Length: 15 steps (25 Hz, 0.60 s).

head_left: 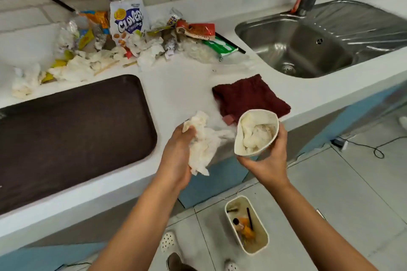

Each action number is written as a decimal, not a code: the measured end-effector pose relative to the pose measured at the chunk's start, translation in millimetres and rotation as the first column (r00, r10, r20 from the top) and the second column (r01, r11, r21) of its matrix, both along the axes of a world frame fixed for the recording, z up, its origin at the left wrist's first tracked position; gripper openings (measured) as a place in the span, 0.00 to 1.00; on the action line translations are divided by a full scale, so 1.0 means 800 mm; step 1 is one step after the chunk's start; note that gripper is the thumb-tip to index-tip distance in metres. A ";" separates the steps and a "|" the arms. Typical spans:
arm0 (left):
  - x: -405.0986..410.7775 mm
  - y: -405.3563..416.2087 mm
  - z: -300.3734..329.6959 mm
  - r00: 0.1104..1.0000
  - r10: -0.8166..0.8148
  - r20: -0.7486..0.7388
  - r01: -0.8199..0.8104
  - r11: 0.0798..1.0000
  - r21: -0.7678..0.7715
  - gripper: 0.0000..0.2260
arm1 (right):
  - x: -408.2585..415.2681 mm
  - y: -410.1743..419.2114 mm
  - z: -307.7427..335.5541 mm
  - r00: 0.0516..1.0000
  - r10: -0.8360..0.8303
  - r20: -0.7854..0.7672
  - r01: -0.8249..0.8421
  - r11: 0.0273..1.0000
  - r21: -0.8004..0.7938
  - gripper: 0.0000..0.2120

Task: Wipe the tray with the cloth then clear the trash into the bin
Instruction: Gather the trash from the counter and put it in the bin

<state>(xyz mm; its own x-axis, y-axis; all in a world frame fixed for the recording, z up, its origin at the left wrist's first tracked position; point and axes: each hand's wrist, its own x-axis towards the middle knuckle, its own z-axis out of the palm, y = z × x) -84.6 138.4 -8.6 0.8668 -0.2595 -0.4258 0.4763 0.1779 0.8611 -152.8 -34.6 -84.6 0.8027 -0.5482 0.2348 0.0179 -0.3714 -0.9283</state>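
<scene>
The left hand (176, 156) is gripping crumpled tissue (203, 145) while the right hand (267, 160) is clutching a paper cup (255, 132), seemingly tissue-stuffed, above the bin (246, 224).

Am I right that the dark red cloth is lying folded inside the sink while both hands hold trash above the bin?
Not quite: the head view shows the dark red cloth lying on the counter beside the sink, not inside it. The rest holds.

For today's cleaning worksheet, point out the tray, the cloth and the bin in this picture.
tray (72, 130): head view, middle of its dark brown surface.
cloth (248, 94): head view, centre of the maroon fabric on the counter.
bin (265, 240): head view, right wall of its white rim.
</scene>
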 end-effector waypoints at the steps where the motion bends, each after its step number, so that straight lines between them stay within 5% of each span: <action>1: -0.025 -0.013 -0.012 0.999 -0.022 -0.026 0.023 0.999 0.038 0.11 | -0.024 -0.013 -0.013 1.000 -0.002 -0.017 0.002 0.999 0.035 0.50; 8: -0.140 -0.065 -0.139 0.893 -0.080 -0.442 0.194 0.956 0.219 0.12 | -0.159 -0.072 -0.139 0.935 -0.042 -0.352 0.069 0.996 0.063 0.51; 15: -0.150 -0.087 -0.296 0.761 -0.033 -0.648 0.247 0.938 0.243 0.14 | -0.247 -0.070 -0.293 0.581 0.048 -0.813 0.097 0.987 0.128 0.55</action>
<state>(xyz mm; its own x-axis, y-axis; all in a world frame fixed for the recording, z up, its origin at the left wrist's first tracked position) -204.4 68.7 -245.2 0.3404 -0.1249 -0.9320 0.9228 -0.1458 0.3566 -350.1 -90.5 -318.8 0.6029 -0.5382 -0.5890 -0.7760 -0.2240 -0.5897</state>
